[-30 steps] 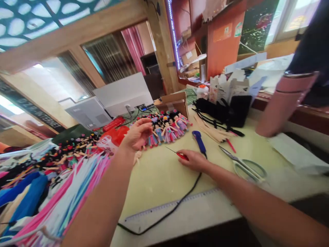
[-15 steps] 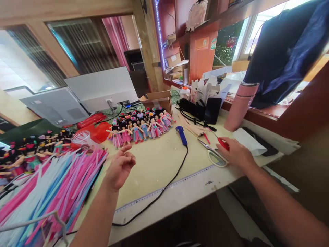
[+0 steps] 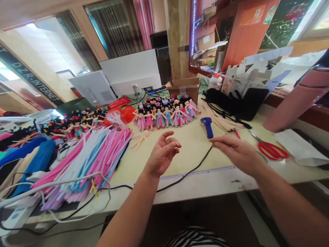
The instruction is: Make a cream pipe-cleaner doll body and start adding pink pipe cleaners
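My left hand [image 3: 164,152] hovers over the middle of the table, its fingers loosely curled and apart, with nothing visible in them. My right hand [image 3: 239,152] reaches leftward, fingers stretched out. Its tips are close to the black cord below a blue glue gun [image 3: 208,128]; I cannot tell whether they touch it. Red-handled scissors [image 3: 272,150] lie to the right of that hand. A second, pale-handled pair is mostly hidden behind it. Left of my left hand lies a bare beige doll figure [image 3: 140,139] of fuzzy stems. Finished dolls [image 3: 177,115] stand grouped behind.
Pink, white and blue pipe cleaners [image 3: 89,161] cover the left side. Beige stems [image 3: 218,120] and black stems [image 3: 226,104] lie at the back right, near a pink bottle [image 3: 295,99]. A ruler strip [image 3: 197,174] runs along the front edge. White monitors [image 3: 133,73] stand behind.
My right hand has let go of the red-handled scissors and moved left toward the glue gun. The view has swung left, and my left hand appears nearer the glue gun.
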